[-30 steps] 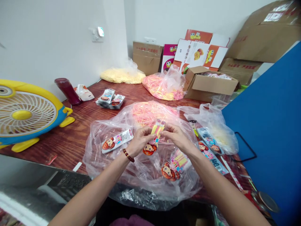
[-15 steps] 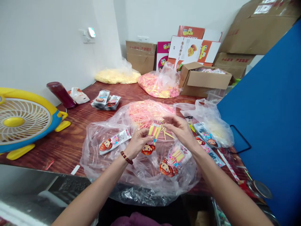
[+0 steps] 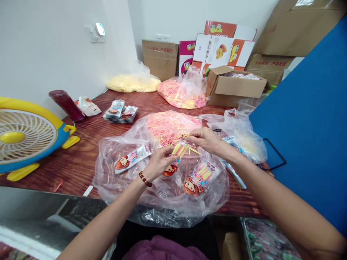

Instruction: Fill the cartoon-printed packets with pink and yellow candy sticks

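My left hand [image 3: 160,162], with a beaded bracelet at the wrist, pinches a small clear-fronted packet [image 3: 179,150] of yellow and pink sticks, printed with a red-haired cartoon figure. At its upper edge, the closed fingertips of my right hand [image 3: 207,140] grip the packet's top. Under both hands spreads a large clear plastic bag [image 3: 151,195]. On it a filled packet [image 3: 200,178] lies to the right and a flat packet [image 3: 132,159] to the left. Behind the hands is a heap of loose pink and yellow sticks [image 3: 170,126].
A yellow and blue fan [image 3: 29,133] stands at the left, near a dark red bottle [image 3: 67,104]. Stacked packets [image 3: 120,111] lie beyond. Bags of sticks [image 3: 184,94] and an open carton [image 3: 238,88] line the back. A blue panel [image 3: 303,130] bounds the right side.
My right hand has closed its fingers at the packet's top, its forearm swinging outward to the right. My left hand keeps its hold, and the packet tilts slightly. The whole view has shifted a little.
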Demonstrator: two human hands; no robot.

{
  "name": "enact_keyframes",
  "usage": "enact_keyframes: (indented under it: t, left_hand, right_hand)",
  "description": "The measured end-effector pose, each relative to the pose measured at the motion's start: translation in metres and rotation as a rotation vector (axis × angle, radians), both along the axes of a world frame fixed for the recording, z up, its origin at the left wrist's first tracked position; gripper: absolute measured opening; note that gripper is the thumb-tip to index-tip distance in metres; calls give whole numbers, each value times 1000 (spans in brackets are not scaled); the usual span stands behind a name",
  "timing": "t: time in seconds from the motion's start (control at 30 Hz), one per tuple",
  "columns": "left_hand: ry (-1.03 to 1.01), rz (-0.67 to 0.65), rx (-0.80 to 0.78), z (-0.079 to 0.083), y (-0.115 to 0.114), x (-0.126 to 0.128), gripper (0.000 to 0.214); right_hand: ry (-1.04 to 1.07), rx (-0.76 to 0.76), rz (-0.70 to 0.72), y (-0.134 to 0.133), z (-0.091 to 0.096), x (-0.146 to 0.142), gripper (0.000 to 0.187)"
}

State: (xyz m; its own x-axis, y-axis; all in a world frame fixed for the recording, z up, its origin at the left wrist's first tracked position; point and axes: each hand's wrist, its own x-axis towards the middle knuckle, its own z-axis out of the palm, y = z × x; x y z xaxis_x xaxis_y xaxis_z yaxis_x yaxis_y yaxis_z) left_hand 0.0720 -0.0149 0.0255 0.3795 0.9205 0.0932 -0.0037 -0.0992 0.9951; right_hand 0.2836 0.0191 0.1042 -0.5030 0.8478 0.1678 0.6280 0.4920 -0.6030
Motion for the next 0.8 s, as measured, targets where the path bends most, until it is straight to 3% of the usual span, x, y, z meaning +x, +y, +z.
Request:
enact_keyframes:
  t: [0.23,0.4,0.57,0.8]
  left_hand:
    - [38,-15,41,0,1,0,20]
    - [59,22,101,-9,3,1,14]
    - [126,99,194,-9,3,1,9]
    - [213,163,301,-6,-3,2,12]
  right_hand:
    - [21,-312,52,8,16,-2,13]
    - [-24,-408,35,8,24,-4,15]
    - [84,-638,50,8,26,-4,15]
    - [142,-781,-69,15,24,-4,25]
